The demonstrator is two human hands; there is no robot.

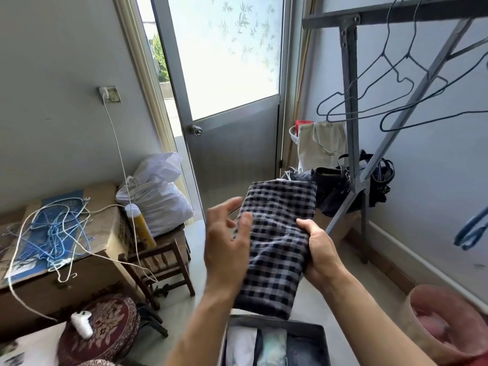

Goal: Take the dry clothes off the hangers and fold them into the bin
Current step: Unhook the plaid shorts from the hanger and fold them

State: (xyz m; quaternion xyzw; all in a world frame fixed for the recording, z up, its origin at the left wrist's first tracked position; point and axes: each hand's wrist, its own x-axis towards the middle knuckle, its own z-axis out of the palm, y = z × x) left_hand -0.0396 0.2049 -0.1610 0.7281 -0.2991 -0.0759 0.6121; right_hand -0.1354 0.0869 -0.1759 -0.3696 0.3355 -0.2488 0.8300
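A folded dark-and-white checked cloth (274, 233) is held in the air in front of me. My right hand (320, 253) grips its right edge, fingers curled round the fabric. My left hand (227, 241) is spread with straight fingers against the cloth's left side. Directly below stands a dark fabric bin (314, 330) with several folded clothes standing in it. Three bare wire hangers (396, 83) hang from the grey drying rack (351, 107) at upper right.
A cardboard box (87, 268) at left carries a heap of blue and white hangers (52, 231). Beside it are a wooden stool (163, 262), white bags and a patterned cushion (105, 328). Dark bags lie under the rack. A pink basin (433, 320) sits lower right.
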